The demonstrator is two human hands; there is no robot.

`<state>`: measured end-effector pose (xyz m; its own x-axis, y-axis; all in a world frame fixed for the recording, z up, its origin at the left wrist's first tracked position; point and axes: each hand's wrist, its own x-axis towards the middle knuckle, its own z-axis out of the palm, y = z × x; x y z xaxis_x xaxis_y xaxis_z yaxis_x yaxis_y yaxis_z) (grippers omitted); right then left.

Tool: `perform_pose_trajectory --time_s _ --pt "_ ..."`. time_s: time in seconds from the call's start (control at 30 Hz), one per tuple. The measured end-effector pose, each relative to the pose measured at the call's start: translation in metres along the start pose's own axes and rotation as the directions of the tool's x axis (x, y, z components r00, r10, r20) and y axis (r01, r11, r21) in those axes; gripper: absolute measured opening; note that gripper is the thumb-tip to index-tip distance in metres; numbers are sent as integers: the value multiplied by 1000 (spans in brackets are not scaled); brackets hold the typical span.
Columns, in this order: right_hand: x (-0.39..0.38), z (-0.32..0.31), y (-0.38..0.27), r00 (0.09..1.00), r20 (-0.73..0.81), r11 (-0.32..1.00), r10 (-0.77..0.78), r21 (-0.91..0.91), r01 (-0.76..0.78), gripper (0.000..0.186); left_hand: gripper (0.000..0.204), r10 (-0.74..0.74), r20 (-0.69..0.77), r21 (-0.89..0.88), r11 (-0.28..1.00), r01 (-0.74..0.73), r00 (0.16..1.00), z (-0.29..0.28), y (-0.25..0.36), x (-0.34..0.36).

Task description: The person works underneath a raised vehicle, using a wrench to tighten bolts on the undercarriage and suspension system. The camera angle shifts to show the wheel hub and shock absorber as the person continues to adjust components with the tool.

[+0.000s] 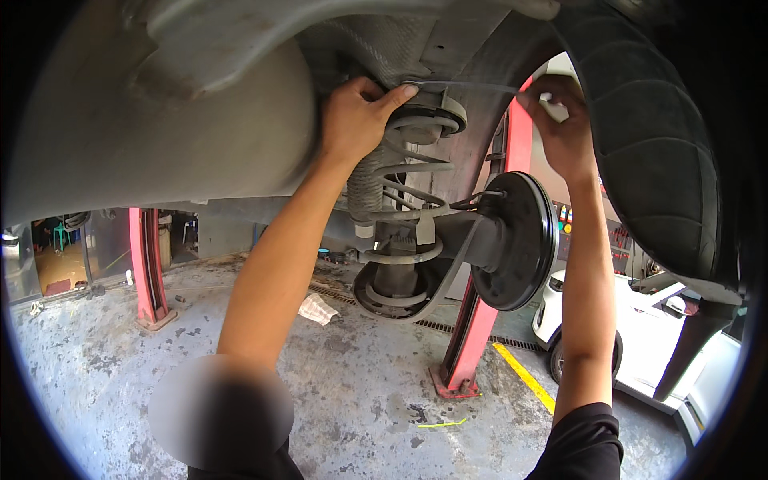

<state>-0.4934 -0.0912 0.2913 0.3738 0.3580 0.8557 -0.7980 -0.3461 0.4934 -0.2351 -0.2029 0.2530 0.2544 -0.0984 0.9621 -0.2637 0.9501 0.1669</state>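
A thin, pale, flexible strip (pixel 468 84) is stretched nearly level between my raised hands, under the car body. Thumb and forefinger of my left hand (pixel 356 120) pinch its left end, just above the top of a coil spring (pixel 416 168). At the other end, my right hand (pixel 564 128) is closed on it, in shadow near the dark wheel-arch liner (pixel 652 144). Whether the strip touches the spring's upper seat (pixel 448 116) I cannot tell. A ribbed dust boot (pixel 364 188) hangs left of the spring. Below my hands is a round black brake drum (pixel 520 248).
Red lift posts stand at the left (pixel 146 264) and behind the drum (pixel 468 344). A white car (pixel 640 328) is parked at the right. On the worn grey floor (pixel 352 400) lie a crumpled pale cloth (pixel 318 309) and a yellow line (pixel 524 376). A large grey tank-like part (pixel 176 136) fills the upper left.
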Motion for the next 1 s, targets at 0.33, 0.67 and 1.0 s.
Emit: perform_pose_trajectory --time_s 0.33,0.67,1.0 --pt "-1 5 4 988 136 981 -73 187 47 18 58 23 24 31 999 -23 999 0 -5 2" --pt "15 -2 -55 992 -3 987 129 95 -128 23 58 -5 24 55 998 4 1000 -2 -1 2" --pt "-19 27 12 910 387 988 150 -79 -130 21 58 12 59 57 998 -16 998 -3 4 6"
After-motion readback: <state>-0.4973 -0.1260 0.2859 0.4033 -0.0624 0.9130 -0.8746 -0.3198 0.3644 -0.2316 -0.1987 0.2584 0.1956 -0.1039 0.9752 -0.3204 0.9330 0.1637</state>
